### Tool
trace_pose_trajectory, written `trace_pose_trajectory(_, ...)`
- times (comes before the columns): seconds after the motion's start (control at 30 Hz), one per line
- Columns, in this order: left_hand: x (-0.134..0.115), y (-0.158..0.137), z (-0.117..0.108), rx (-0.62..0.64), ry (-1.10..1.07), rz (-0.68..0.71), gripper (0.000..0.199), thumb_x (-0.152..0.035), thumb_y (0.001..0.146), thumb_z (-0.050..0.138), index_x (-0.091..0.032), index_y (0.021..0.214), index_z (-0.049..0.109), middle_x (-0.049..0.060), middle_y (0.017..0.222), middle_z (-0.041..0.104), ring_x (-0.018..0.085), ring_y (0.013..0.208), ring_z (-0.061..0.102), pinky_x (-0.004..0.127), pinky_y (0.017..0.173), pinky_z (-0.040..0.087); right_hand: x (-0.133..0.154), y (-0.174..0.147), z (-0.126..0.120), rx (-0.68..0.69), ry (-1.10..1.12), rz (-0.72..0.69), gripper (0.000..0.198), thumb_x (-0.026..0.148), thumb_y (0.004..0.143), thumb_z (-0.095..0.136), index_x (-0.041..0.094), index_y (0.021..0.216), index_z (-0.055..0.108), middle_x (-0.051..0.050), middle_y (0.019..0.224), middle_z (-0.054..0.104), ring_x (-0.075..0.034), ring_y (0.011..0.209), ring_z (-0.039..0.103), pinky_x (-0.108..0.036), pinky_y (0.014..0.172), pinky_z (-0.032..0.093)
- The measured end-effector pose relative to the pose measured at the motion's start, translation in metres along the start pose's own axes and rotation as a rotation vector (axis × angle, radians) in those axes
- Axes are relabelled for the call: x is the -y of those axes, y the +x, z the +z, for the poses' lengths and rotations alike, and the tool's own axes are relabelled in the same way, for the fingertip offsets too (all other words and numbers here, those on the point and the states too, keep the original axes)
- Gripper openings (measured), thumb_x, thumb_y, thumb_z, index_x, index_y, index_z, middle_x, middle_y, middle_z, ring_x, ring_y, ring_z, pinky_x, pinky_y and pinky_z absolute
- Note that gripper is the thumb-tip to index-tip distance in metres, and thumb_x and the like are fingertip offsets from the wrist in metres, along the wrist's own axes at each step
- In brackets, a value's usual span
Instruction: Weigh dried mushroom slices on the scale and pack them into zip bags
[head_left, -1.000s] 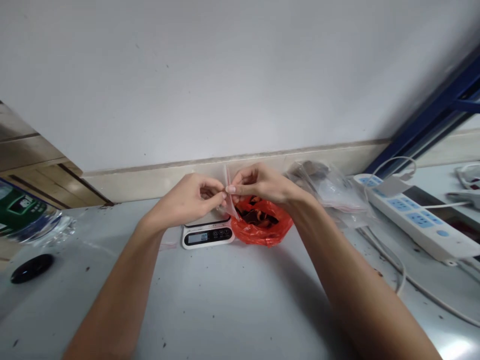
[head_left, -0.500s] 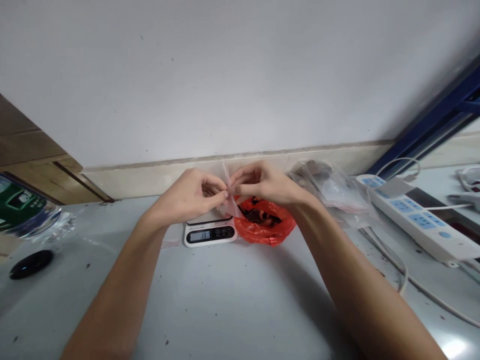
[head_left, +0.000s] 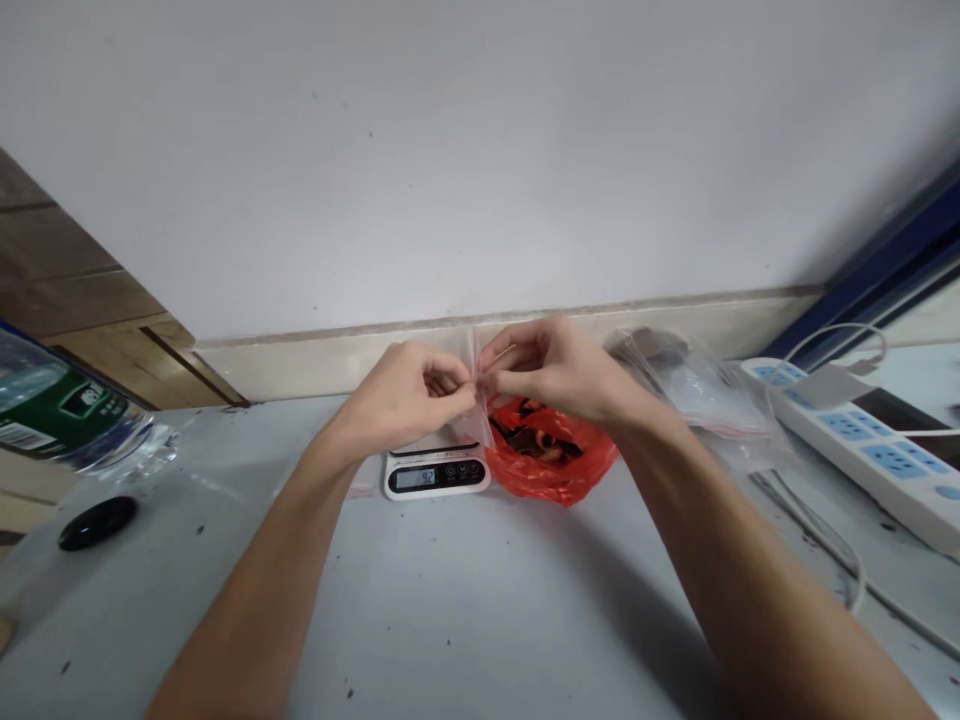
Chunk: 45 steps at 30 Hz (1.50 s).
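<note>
A small clear zip-lock bag [head_left: 474,355] with a red line along its mouth stands between my hands. My left hand [head_left: 412,395] pinches its edge between thumb and fingers. My right hand [head_left: 551,365] grips the same edge from the other side, fingers curled and thumb tip against it. Below my left hand sits a white digital scale [head_left: 480,487], its lit display reading what looks like 9.2; my hand and the bag cover part of its plate. Under my right hand, an open red plastic bag [head_left: 555,485] holds dark and orange-brown pieces I cannot identify.
More clear zip-lock bags [head_left: 697,390] lie by the wall at right, near a white power strip [head_left: 862,440] with cables. On the left are a green-labelled plastic bottle [head_left: 82,405] and a black oval object [head_left: 99,523]. A wall [head_left: 480,180] rises behind.
The view has turned slightly left, so everything appears further right. The scale's reading has dropped from about 13.1 to about 9.2. Both hands keep their pinch on the zip-lock bag.
</note>
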<state>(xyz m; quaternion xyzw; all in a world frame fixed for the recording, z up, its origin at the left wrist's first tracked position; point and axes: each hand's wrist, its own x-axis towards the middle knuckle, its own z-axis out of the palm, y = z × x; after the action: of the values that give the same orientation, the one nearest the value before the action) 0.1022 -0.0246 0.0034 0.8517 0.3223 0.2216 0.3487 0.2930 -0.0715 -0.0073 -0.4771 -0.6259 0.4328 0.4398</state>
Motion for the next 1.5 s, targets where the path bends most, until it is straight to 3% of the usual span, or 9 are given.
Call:
trace_pose_trajectory(0.2,-0.002,0.001,0.002,-0.052,-0.003,-0.022,0.018,-0.025,0.07,0.057,-0.019,0.055,0.065,-0.002,0.052,0.056,0.013,0.052,0.049,0.025,0.05,0.035,0.001,-0.001,0.004,-0.035,-0.049,-0.059,0.026,0.018,0.063,0.065,0.026,0.079,0.047,0.004,0.061,0.066,-0.016,0.06,0.061,-0.029,0.057,0.045)
trace_pose_trajectory(0.43,-0.007,-0.006,-0.011,-0.175,0.047,-0.038,0.019,-0.027,0.069,0.061,-0.019,0.052,0.062,0.0,0.053,0.06,0.014,0.055,0.051,0.026,0.051,0.037,-0.002,0.0,-0.001,-0.482,-0.707,-0.197,0.016,0.011,0.07,0.058,0.024,0.07,0.049,-0.003,0.077,0.063,-0.018,0.068,0.053,-0.035,0.063,0.042)
trace_pose_trajectory(0.6,-0.01,-0.005,0.001,-0.211,0.037,0.023,0.016,-0.022,0.07,0.058,-0.019,0.055,0.061,-0.002,0.055,0.057,0.012,0.055,0.049,0.025,0.053,0.039,0.004,-0.004,0.008,-0.287,-0.484,-0.322,0.015,0.012,0.073,0.056,0.022,0.08,0.066,-0.013,0.126,0.065,-0.024,0.101,0.066,-0.037,0.075,0.056)
trace_pose_trajectory(0.8,-0.006,-0.003,0.005,-0.255,0.038,0.054,0.016,-0.021,0.074,0.057,-0.019,0.059,0.061,-0.001,0.059,0.06,0.013,0.058,0.052,0.025,0.055,0.041,0.014,-0.008,0.012,-0.232,-0.426,-0.357,0.013,0.014,0.075,0.055,0.023,0.083,0.059,-0.009,0.111,0.066,-0.023,0.105,0.064,-0.029,0.069,0.054)
trace_pose_trajectory(1.0,-0.006,-0.005,0.006,-0.163,0.061,0.211,0.016,-0.018,0.079,0.056,-0.018,0.065,0.063,-0.003,0.059,0.059,0.011,0.056,0.052,0.022,0.054,0.042,0.012,-0.004,0.013,-0.061,-0.745,-0.097,0.024,0.001,0.075,0.048,0.019,0.07,0.064,-0.004,0.076,0.066,-0.016,0.071,0.057,-0.028,0.066,0.043)
trace_pose_trajectory(1.1,-0.005,-0.005,0.005,-0.194,0.045,0.328,0.016,-0.017,0.082,0.056,-0.019,0.068,0.064,-0.003,0.061,0.062,0.011,0.059,0.056,0.022,0.058,0.046,0.007,-0.004,0.009,-0.145,-0.731,-0.11,0.037,0.001,0.072,0.053,0.018,0.099,0.074,-0.002,0.077,0.068,-0.017,0.069,0.06,-0.027,0.063,0.045)
trace_pose_trajectory(1.17,0.001,-0.001,0.004,-0.397,0.037,0.358,0.012,-0.02,0.086,0.059,-0.019,0.077,0.066,0.0,0.074,0.07,0.014,0.071,0.064,0.025,0.069,0.052,0.004,-0.006,0.002,-0.152,-0.665,-0.182,0.065,0.001,0.072,0.054,0.023,0.133,0.066,0.001,0.079,0.07,-0.017,0.067,0.063,-0.027,0.062,0.048)
trace_pose_trajectory(1.27,0.016,0.007,0.001,-0.686,0.0,0.26,0.024,-0.029,0.088,0.067,-0.021,0.11,0.069,0.008,0.12,0.072,0.023,0.108,0.067,0.034,0.09,0.056,0.0,-0.009,-0.011,-0.137,-0.546,-0.234,0.086,0.007,0.076,0.06,0.031,0.157,0.043,0.001,0.09,0.074,-0.018,0.072,0.068,-0.029,0.065,0.055)
trace_pose_trajectory(1.5,0.032,0.016,0.006,-0.385,-0.546,-0.076,0.076,-0.038,0.078,0.085,-0.021,0.145,0.053,0.005,0.098,0.075,0.023,0.097,0.073,0.038,0.087,0.062,-0.002,-0.017,-0.05,-0.059,-0.534,-0.173,0.076,0.032,0.084,0.067,0.03,0.156,0.046,-0.004,0.106,0.078,-0.024,0.092,0.074,-0.037,0.079,0.061)
